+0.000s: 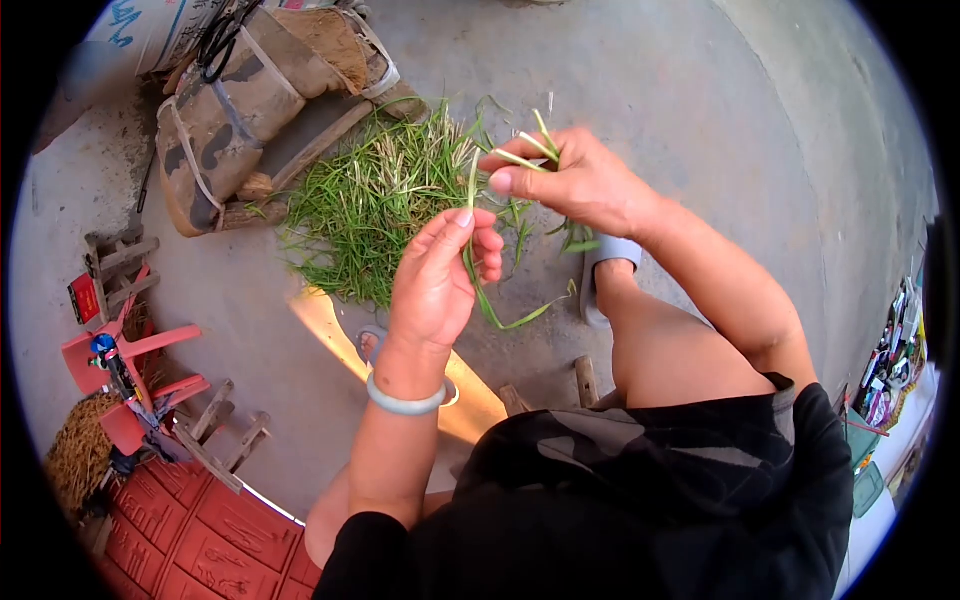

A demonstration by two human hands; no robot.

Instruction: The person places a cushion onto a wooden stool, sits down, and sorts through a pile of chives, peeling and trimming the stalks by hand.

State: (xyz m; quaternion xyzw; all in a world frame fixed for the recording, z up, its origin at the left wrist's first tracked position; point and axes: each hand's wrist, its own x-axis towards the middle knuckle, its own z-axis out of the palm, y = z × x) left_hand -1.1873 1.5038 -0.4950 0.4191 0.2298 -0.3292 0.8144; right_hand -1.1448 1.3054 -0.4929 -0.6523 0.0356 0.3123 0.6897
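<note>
Between the thumb and fingers of my left hand (432, 285) is a single leafy green stalk (472, 190). Its pale end points up, and its long thin leaf hangs down and curls to the right. My right hand (590, 185) is closed around a few green stalks (541, 140) whose pale ends stick out past the fingers, with some leaves dangling below the palm. The right fingertips are close to the top of the left hand's stalk; whether they touch it I cannot tell. A heap of loose green stalks (375, 195) lies on the floor beyond my left hand.
Behind the heap lies a worn, strapped bundle (235, 130) on a wooden frame. A red plastic chair (130, 345) and small wooden stools (215, 415) are at the left, above red patterned panels (200, 525). A yellow board (470, 395) is under my left forearm. Assorted items (900, 350) line the right edge.
</note>
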